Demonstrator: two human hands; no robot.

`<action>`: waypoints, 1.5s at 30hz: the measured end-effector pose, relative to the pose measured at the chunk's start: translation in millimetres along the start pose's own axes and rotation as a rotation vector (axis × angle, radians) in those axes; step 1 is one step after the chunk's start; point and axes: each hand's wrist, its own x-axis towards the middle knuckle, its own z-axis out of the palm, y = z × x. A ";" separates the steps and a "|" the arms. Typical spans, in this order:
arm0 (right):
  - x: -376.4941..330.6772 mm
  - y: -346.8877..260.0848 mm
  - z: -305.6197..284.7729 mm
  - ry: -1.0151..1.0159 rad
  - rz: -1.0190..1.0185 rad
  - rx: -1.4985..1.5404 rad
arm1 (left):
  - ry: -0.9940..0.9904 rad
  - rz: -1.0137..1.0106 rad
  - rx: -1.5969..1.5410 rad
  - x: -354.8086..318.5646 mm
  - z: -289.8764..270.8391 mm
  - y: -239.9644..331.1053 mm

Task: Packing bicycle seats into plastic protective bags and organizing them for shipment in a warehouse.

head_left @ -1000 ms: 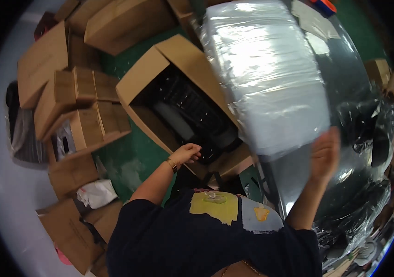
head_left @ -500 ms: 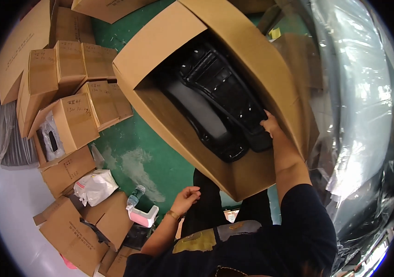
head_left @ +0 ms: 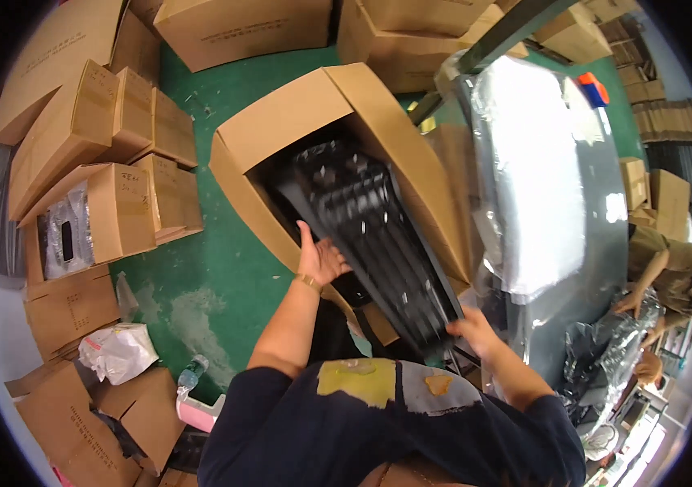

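A long black moulded plastic panel [head_left: 378, 235] with ribs and small shiny spots slants up out of an open cardboard box [head_left: 285, 114]. My right hand [head_left: 474, 331] is closed on the panel's near end, at its right edge. Beside the panel's left edge is my left hand [head_left: 322, 260], open, thumb up and fingers spread; whether its fingertips touch the panel I cannot tell. Part of another dark piece shows below the panel, mostly hidden by it. The panel is blurred.
Cardboard boxes [head_left: 123, 203] are stacked at the left, above a white bag [head_left: 119, 353]. A plastic bottle [head_left: 192, 373] stands nearby. To the right is a table [head_left: 545, 325] with clear plastic wrap [head_left: 532, 170]. At far right, another person's hands [head_left: 628, 304] touch black wrapping.
The panel's near end has risen out of the box in my right hand. My left hand has moved up and forward to the panel's left side. The view has shifted toward the right.
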 end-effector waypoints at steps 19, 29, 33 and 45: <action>-165.1 117.2 -14.2 1.398 -0.609 -0.638 | -0.937 0.259 0.114 -41.7 177.9 -46.0; -163.9 80.0 -27.4 1.474 -0.761 -0.556 | -1.283 -0.022 -0.237 29.1 199.9 -33.0; -185.2 85.0 -31.8 1.429 -0.608 -0.579 | -0.756 -0.364 -0.595 -21.9 204.8 -33.6; -189.0 69.4 -55.6 0.708 -0.546 -0.235 | -0.583 -0.176 0.749 -57.5 278.1 -189.4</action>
